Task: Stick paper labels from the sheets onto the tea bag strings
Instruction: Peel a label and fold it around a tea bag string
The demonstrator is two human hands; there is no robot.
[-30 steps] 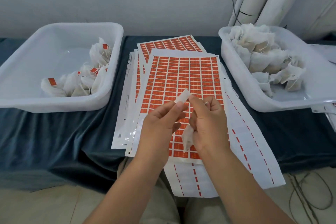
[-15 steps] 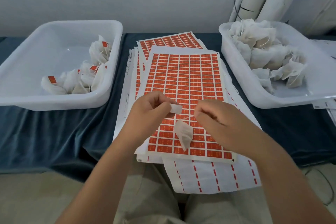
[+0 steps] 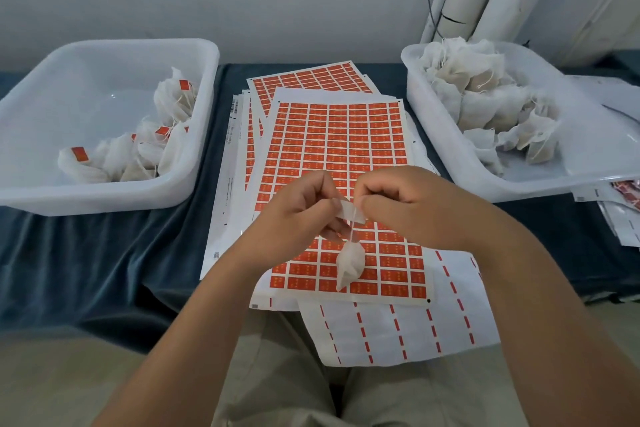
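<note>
White label (image 3: pixel 350 214), string (image 3: pixel 352 231) above orange sheet (image 3: pixel 332 135)

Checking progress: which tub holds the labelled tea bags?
The left tub: its tea bags carry orange labels; the right tub's bags show none.

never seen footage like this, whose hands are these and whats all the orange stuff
No machine here: these are a person's two bare hands, filmed by a camera worn on their head, looking down. On a blue cloth lie sheets of orange labels, between two white tubs. The left tub holds labelled bags; the right tub holds plain bags. The left hand pinches a loose label, the right hand pinches the string at it, and the tea bag hangs below.
</note>
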